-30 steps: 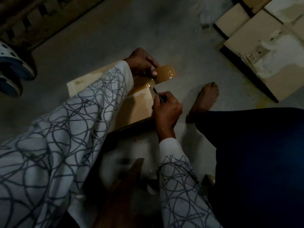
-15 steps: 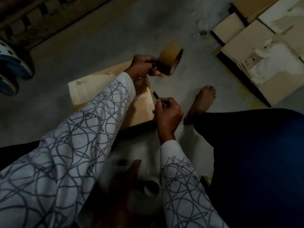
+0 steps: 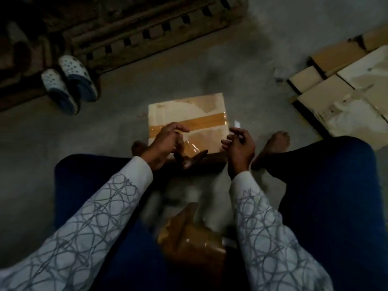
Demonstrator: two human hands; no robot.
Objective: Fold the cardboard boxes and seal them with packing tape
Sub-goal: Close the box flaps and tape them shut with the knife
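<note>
A closed cardboard box [image 3: 180, 111] lies on the concrete floor in front of me, with a strip of brown packing tape [image 3: 205, 120] across its top. My left hand [image 3: 164, 141] is at the box's near left edge, its fingers curled round a brown tape roll [image 3: 190, 154] that sits low against the near side. My right hand [image 3: 239, 144] hovers at the box's near right corner and pinches a small cutter, whose pale blade [image 3: 237, 124] points up and away. Neither hand touches the taped strip.
Flattened cardboard boxes [image 3: 344, 95] are stacked on the floor at the right. A pair of white and blue clogs [image 3: 69, 85] stands at the left beside a wooden pallet [image 3: 147, 30]. My bare foot [image 3: 273, 147] rests right of the box. A blurred brown lump [image 3: 193, 240] lies between my knees.
The tape roll has come free of the strip. My left hand has carried it from the box's far right edge back to the near side. The right hand has lifted the cutter off the box.
</note>
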